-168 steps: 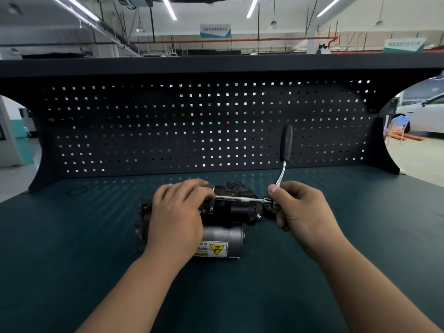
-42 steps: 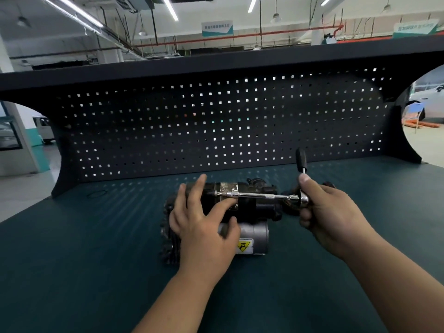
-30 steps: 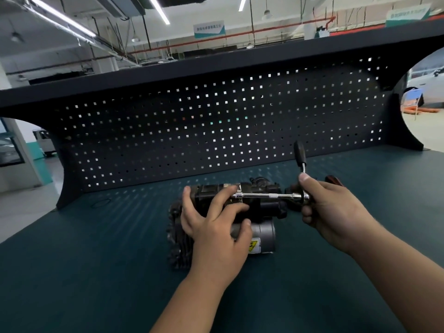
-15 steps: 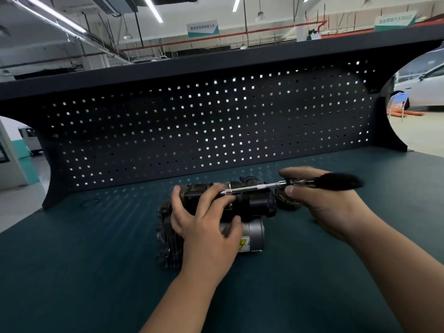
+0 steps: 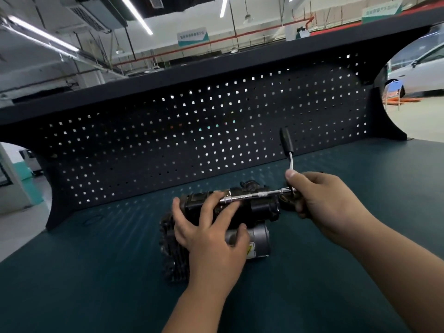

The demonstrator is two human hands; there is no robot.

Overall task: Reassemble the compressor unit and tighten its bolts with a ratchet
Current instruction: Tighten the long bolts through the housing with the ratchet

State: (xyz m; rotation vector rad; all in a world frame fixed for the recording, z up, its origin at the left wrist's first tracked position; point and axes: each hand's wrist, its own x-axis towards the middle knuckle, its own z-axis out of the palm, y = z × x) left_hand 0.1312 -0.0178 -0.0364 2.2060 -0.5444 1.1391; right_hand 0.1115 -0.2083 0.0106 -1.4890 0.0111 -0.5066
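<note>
The compressor (image 5: 262,209) lies on its side on the bench (image 5: 96,272). On its near side the left hand (image 5: 206,234) presses down, grip apart, fingers spread flat over the housing. Its fingertips (image 5: 216,197) rest against the far-left end of the extension (image 5: 252,197), which runs along the top. At the compressor's right end the right hand (image 5: 324,203) has its grip clamped on the ratchet (image 5: 286,141) head, and the handle stands up toward the pegboard (image 5: 168,145) behind. The long extension could tilt under a swing and slip off the bolt, rounding it or nipping the left fingertips. The unclamped compressor could also roll if the left hand eases.
</note>
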